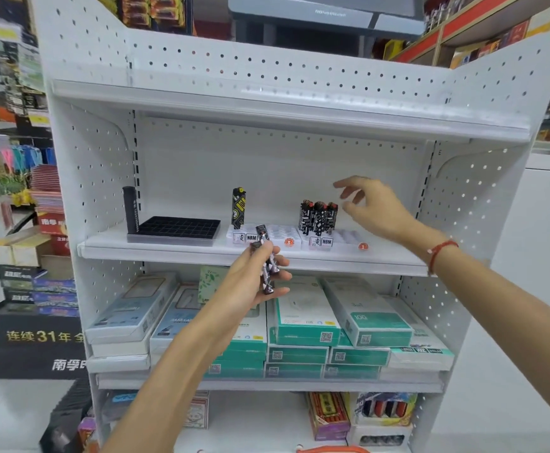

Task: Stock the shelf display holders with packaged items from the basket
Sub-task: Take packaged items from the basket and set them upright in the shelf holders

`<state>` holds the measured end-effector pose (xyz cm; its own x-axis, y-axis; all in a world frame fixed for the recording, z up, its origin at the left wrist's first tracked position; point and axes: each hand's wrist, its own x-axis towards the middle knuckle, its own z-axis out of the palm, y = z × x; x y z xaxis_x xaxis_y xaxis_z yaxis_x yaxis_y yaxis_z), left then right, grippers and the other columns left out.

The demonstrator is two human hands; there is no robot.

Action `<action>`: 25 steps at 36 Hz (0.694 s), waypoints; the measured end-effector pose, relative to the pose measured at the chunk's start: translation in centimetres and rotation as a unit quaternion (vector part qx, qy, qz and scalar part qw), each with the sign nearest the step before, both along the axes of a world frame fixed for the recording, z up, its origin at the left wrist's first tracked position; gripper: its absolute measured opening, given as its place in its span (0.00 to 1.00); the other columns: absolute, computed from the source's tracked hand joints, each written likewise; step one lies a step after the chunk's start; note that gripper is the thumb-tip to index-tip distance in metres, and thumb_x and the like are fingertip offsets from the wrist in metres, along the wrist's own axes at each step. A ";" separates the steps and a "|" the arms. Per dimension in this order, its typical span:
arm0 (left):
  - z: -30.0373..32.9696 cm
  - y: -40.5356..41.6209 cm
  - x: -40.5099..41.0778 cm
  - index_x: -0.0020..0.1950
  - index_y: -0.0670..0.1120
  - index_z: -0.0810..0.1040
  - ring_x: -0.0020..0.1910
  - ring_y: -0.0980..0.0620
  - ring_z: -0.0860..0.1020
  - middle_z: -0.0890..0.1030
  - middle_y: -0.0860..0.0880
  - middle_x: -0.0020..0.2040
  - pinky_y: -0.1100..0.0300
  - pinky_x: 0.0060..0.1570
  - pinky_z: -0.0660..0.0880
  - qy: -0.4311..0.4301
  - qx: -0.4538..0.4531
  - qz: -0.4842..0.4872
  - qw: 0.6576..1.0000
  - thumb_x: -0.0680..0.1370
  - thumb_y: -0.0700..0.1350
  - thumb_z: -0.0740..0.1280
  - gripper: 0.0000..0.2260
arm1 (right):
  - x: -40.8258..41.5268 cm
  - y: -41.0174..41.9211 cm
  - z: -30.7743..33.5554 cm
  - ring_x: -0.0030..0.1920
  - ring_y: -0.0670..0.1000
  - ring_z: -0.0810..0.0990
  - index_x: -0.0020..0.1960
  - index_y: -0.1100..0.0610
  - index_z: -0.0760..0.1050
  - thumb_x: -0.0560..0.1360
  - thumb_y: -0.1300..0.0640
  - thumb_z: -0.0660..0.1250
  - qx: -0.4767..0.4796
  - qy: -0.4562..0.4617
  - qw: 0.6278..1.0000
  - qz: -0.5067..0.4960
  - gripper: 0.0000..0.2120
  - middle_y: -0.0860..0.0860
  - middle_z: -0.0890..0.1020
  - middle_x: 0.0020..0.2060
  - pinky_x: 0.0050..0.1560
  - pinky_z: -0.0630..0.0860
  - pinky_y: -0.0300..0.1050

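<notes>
Nearest the camera, my left hand [254, 276] is clamped around a small bundle of patterned lighters [267, 266], fingers curled tight on them, one standing up out of the fist. That is the stock for now; I cannot see the basket clearly, only an orange rim at the bottom edge that may be it.

Just beyond that grip, on the middle shelf [201, 253], sits the centre white holder [276, 238]. It carries a single yellow-and-black lighter [238, 207] at its back left corner, and the other sockets look vacant. To the right of the grip, the right white holder [345, 240] has a short row of black-and-white lighters [318, 217] at its back left. My right hand [371, 207] hovers past them with fingers spread and holding nothing. To the left of the grip, a black grid tray [178, 228] holds only one tall dark item [129, 209] at its far left corner.

I judge the job barely begun: a handful placed, most sockets unfilled.

Both white holders read "NBM" on the front, each with a round orange sticker whose figure I cannot read for certain. Further back, left, a black display reads "连续31年".
</notes>
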<state>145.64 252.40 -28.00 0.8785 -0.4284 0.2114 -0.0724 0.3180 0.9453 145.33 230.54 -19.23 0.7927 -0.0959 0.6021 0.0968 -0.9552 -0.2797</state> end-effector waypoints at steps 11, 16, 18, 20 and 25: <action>-0.2 -0.5 -1.7 0.57 0.49 0.76 0.45 0.62 0.81 0.83 0.54 0.49 0.60 0.53 0.76 -0.187 0.152 -0.008 0.970 0.81 0.51 0.59 0.10 | -4.9 7.2 -3.0 0.35 0.37 0.73 0.57 0.49 0.80 0.77 0.49 0.64 0.193 0.148 0.954 0.175 0.11 0.47 0.84 0.46 0.39 0.69 0.27; -0.1 -0.4 -1.8 0.53 0.57 0.76 0.55 0.62 0.78 0.83 0.59 0.52 0.63 0.55 0.74 -0.183 0.133 0.006 0.974 0.81 0.53 0.58 0.08 | -5.0 6.2 -2.5 0.46 0.44 0.80 0.57 0.58 0.80 0.76 0.56 0.67 0.290 0.122 0.926 0.207 0.11 0.54 0.84 0.49 0.41 0.76 0.32; 0.2 -0.4 -1.7 0.53 0.55 0.78 0.51 0.63 0.78 0.82 0.60 0.51 0.71 0.50 0.72 -0.177 0.118 0.050 0.976 0.80 0.53 0.58 0.10 | -4.8 5.2 -1.5 0.46 0.45 0.82 0.58 0.59 0.79 0.75 0.57 0.68 0.343 0.060 0.918 0.189 0.12 0.54 0.84 0.50 0.45 0.79 0.35; 0.4 -0.2 -1.4 0.51 0.46 0.78 0.43 0.61 0.79 0.82 0.56 0.45 0.74 0.40 0.73 -0.134 0.089 0.088 0.983 0.81 0.51 0.58 0.12 | -4.2 3.6 -0.5 0.42 0.44 0.83 0.57 0.59 0.79 0.74 0.58 0.69 0.362 -0.023 0.921 0.143 0.12 0.54 0.84 0.48 0.43 0.79 0.33; 1.2 0.5 -0.9 0.42 0.44 0.71 0.28 0.56 0.74 0.75 0.50 0.32 0.55 0.45 0.78 -0.002 0.000 0.062 0.998 0.81 0.46 0.58 0.10 | -1.2 0.2 -0.3 0.40 0.49 0.84 0.50 0.56 0.80 0.71 0.57 0.74 0.296 -0.114 0.948 0.015 0.09 0.54 0.85 0.42 0.44 0.80 0.39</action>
